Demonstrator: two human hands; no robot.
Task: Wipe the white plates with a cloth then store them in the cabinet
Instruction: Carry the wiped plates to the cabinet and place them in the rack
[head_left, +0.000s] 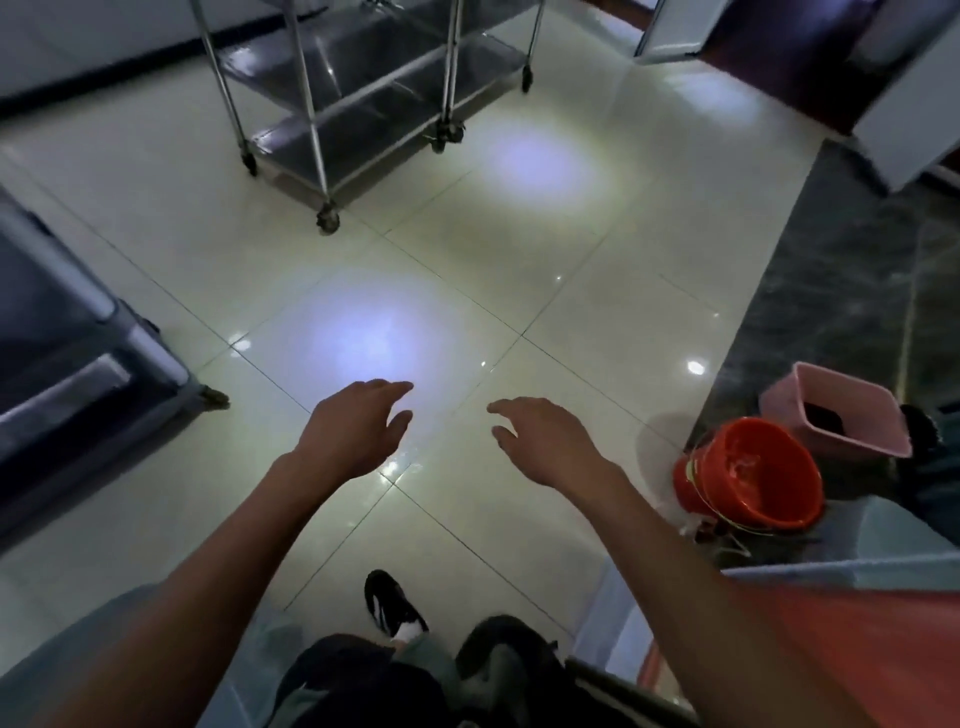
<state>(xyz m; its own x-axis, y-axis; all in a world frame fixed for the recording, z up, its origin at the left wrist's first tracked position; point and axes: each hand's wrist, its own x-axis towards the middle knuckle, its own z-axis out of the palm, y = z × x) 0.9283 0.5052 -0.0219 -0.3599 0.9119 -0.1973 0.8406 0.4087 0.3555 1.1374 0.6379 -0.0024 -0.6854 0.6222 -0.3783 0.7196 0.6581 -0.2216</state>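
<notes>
Two bare hands reach forward over glossy tiled floor (519, 249), holding nothing. Left hand (348, 431) fingers loosely spread, relaxed. Right hand (545, 441) same, palm down. White plates, cloth: none visible. Steel wheeled rack (363, 104) stands far ahead. Orange bucket (753, 478) sits right, pink bin (836, 410) just behind it. Black shoe (392, 603) below, between arms.

Left hand (349, 422) and right hand (540, 441) outstretched, fingers relaxed, empty.
</notes>
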